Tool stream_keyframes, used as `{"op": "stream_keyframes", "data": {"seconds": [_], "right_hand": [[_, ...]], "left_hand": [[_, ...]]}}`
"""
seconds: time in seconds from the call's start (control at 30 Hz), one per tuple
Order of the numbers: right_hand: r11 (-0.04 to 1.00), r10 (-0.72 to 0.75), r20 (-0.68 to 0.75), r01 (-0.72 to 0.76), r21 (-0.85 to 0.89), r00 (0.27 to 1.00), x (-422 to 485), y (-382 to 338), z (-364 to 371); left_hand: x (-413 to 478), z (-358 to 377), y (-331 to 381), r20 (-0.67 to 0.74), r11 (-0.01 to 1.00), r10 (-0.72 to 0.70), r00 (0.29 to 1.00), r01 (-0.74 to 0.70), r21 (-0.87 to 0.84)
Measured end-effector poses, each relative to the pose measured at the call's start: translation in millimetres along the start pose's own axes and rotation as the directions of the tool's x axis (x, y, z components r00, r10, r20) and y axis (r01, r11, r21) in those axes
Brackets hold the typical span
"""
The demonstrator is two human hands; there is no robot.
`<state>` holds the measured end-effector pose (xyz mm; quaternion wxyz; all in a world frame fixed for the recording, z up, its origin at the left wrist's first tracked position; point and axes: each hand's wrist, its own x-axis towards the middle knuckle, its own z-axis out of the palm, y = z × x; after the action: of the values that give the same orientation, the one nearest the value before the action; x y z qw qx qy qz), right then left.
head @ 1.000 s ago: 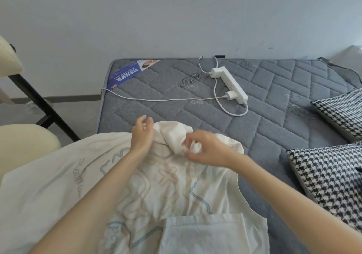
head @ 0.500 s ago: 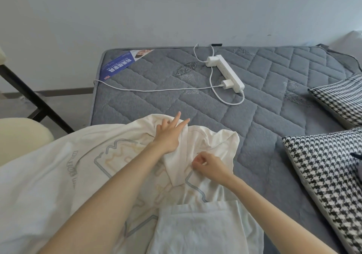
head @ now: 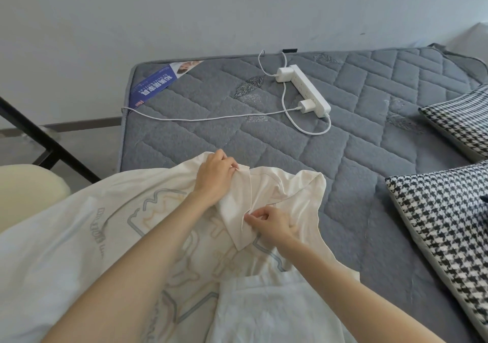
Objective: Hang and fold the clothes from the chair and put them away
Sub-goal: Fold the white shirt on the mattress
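Head, left hand (head: 216, 181), right hand (head: 272, 223) gripping shirt (head: 298, 200)

Shirt (head: 295, 200) soft matt cloth; mattress (head: 211, 136) quilted fabric; power strip (head: 309, 89) probably glossy plastic.

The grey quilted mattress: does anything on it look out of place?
Yes: a white power strip, two white chargers plugged in and white cables trailing, lies on the bare grey quilted mattress beyond the cream printed shirt, an odd spot.
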<state>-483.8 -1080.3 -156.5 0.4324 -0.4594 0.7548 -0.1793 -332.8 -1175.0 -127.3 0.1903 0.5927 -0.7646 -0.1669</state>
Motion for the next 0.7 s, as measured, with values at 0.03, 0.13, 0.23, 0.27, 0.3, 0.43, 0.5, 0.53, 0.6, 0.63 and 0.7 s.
{"op": "stream_keyframes", "data": {"seconds": [0.03,0.13,0.23,0.27,0.3,0.43,0.5,0.53,0.6,0.63,0.7], "right_hand": [[1.0,0.002,-0.013,-0.002,-0.004,1.0,0.3,-0.3,1.6],[0.99,0.055,-0.01,-0.053,0.128,0.998,2.3,-0.5,0.8],[0.904,0.063,-0.1,-0.015,0.428,0.993,0.8,-4.9,-12.5],[0.888,0.07,-0.165,0.014,0.459,0.984,0.1,-8.0,-19.2],[0.881,0.08,-0.225,0.037,0.472,0.971,-0.7,-10.3,-25.6],[0.943,0.074,-0.327,0.041,0.331,0.942,-9.8,-10.2,-38.1],[0.994,0.025,-0.296,0.006,0.105,0.955,-17.3,0.4,-39.2],[1.0,0.007,-0.27,-0.004,0.011,0.963,-20.3,7.4,-40.0],[0.996,-0.039,-0.237,0.019,-0.088,0.971,-24.7,19.9,-41.1],[0.994,-0.078,-0.24,0.056,-0.098,0.968,-26.6,24.4,-40.5],[0.983,-0.17,-0.234,0.149,-0.106,0.957,-31.2,28.7,-35.5]], "left_hand": [[-3.9,-5.0,-0.4,-0.054,0.999,0.017,0.998,-0.019,-0.035],[-22.4,-20.9,-2.1,-0.173,0.985,0.034,0.984,-0.062,-0.163],[-46.5,-33.4,-9.0,-0.168,0.935,-0.098,0.981,0.033,-0.353],[-54.4,-36.0,-11.7,-0.13,0.91,-0.167,0.977,0.102,-0.403],[-62.2,-37.7,-14.7,-0.083,0.889,-0.221,0.972,0.166,-0.426],[-101.5,-39.0,-33.2,0.205,0.854,-0.328,0.922,0.382,-0.353],[-122.9,-42.5,-47.2,0.398,0.874,-0.348,0.849,0.448,-0.191],[-131.3,-44.9,-52.3,0.463,0.882,-0.363,0.809,0.458,-0.109],[-140.8,-49.1,-55.2,0.426,0.887,-0.408,0.808,0.462,-0.026],[-142.0,-50.2,-52.2,0.334,0.889,-0.425,0.842,0.458,-0.024],[-139.4,-48.0,-38.5,0.119,0.913,-0.39,0.913,0.4,-0.081]]}}
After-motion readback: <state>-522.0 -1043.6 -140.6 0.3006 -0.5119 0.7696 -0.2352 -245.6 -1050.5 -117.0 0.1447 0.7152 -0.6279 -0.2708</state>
